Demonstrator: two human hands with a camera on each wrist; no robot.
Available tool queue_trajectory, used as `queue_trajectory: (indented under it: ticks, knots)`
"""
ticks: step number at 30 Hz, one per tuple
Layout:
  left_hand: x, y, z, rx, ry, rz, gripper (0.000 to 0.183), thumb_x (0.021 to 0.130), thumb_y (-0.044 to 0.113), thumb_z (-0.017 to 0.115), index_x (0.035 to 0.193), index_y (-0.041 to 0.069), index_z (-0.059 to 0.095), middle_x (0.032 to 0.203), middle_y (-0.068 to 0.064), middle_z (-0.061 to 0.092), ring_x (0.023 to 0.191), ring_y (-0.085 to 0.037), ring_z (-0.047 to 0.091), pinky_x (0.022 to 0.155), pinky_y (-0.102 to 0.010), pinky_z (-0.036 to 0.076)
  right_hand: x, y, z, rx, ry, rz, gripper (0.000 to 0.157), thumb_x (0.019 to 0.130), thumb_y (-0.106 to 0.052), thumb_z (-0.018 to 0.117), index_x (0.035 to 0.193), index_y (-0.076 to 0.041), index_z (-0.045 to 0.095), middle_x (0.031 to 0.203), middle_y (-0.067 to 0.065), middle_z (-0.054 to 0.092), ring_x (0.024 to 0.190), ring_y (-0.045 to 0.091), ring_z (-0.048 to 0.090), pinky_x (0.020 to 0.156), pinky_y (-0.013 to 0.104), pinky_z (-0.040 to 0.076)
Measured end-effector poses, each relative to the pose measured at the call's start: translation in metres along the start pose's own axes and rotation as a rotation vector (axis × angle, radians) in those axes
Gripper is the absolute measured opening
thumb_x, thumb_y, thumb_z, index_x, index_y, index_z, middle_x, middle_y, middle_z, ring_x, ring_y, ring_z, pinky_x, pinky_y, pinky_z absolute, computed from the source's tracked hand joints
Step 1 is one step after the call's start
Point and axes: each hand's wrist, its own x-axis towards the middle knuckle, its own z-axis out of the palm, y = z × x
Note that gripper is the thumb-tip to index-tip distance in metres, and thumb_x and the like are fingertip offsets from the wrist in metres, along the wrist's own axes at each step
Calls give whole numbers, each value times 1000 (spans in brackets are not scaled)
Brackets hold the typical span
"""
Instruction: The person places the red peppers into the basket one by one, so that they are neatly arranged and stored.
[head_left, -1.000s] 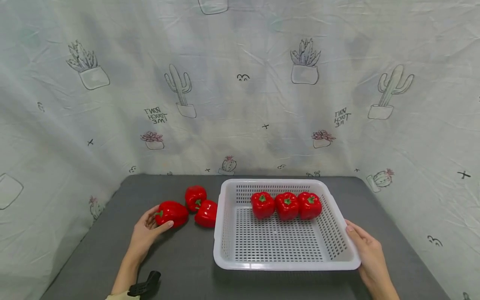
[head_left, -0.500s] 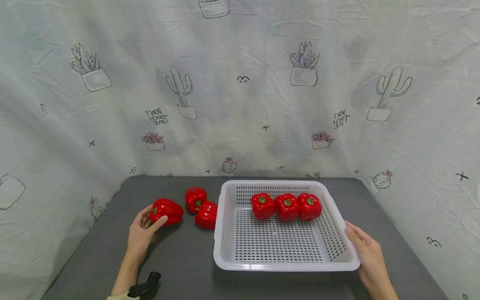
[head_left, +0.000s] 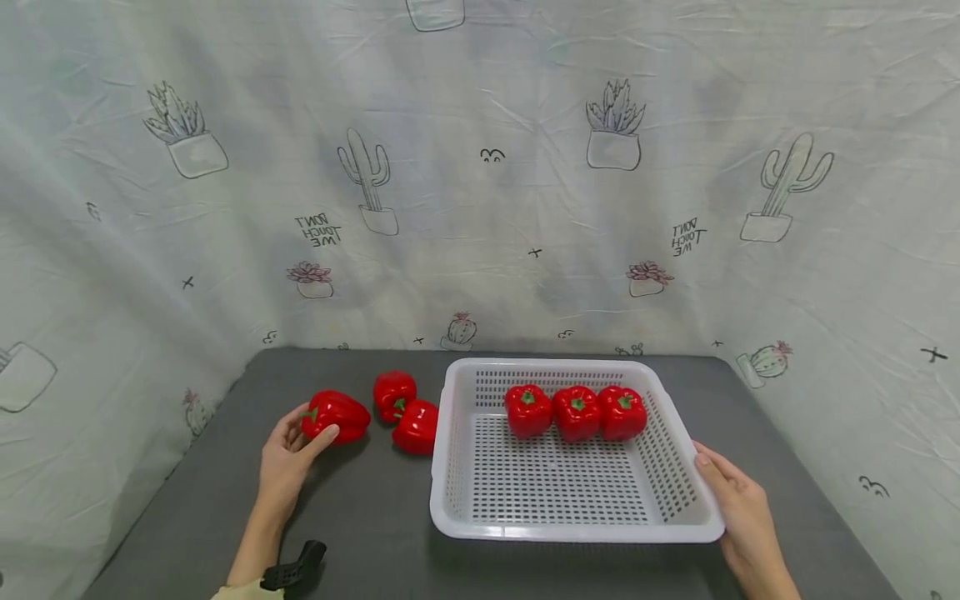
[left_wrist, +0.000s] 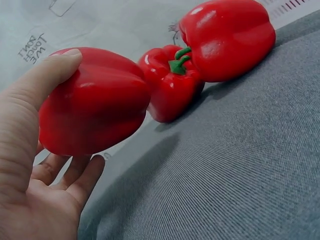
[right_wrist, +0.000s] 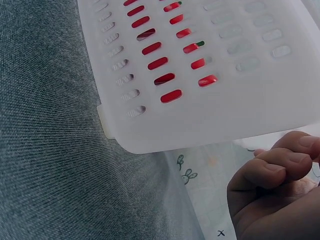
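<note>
My left hand holds a red bell pepper, thumb on its near upper side and its green stem toward the palm. In the left wrist view that held pepper is raised off the cloth, with a shadow below it. Just beyond lie two more red bell peppers, one farther back and one nearer the basket. My right hand grips the right rim of a white slotted plastic basket. Three red peppers stand in a row along its back, stems up.
Dark grey cloth covers the table. A pale curtain printed with cacti encloses the back and sides. In the right wrist view the basket's wall shows red through its slots. A black strap is on the left wrist.
My left hand has drawn its pepper slightly left, away from the two loose ones, and a little farther up in view. The right hand and the basket stay in place.
</note>
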Motion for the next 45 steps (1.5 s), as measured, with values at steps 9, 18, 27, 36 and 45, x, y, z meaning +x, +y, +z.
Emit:
queue_trajectory:
  ticks: [9, 18, 27, 36, 45]
  knots:
    - [3, 13, 3, -9, 46, 42, 66, 88, 23, 77, 144, 10, 45, 135, -8, 51, 119, -15, 50, 84, -12, 47, 1, 0, -1, 13, -7, -24, 61, 94, -40, 65, 142, -6, 52, 100, -15, 69, 90, 8, 67, 69, 31, 57]
    - [-2, 38, 2, -47, 91, 120, 60, 89, 14, 75, 142, 8, 48, 129, -7, 54, 115, -15, 52, 84, -14, 48, 1, -1, 1, -4, -3, -11, 65, 93, -42, 66, 144, -4, 49, 100, -17, 68, 91, 6, 66, 70, 29, 57]
    - [-11, 71, 11, -41, 120, 135, 62, 88, 18, 76, 143, 12, 47, 133, -5, 51, 112, -20, 51, 82, -14, 49, 2, 0, 1, -21, 39, 37, 69, 91, -45, 67, 145, -6, 48, 98, -18, 67, 89, 6, 66, 70, 29, 57]
    - [-33, 114, 33, -16, 63, 218, 63, 87, 14, 77, 142, 11, 46, 132, -3, 51, 111, -19, 53, 84, -15, 49, 3, -1, 2, -32, 39, 46, 72, 91, -47, 66, 146, -5, 45, 100, -19, 66, 90, 4, 66, 71, 28, 56]
    - [-59, 137, 65, 81, -60, 362, 67, 81, 15, 82, 139, 13, 50, 132, 0, 53, 110, -17, 53, 91, -18, 46, 3, 0, 0, -8, 2, 5, 71, 92, -43, 66, 146, -2, 45, 101, -18, 67, 92, 4, 65, 71, 28, 56]
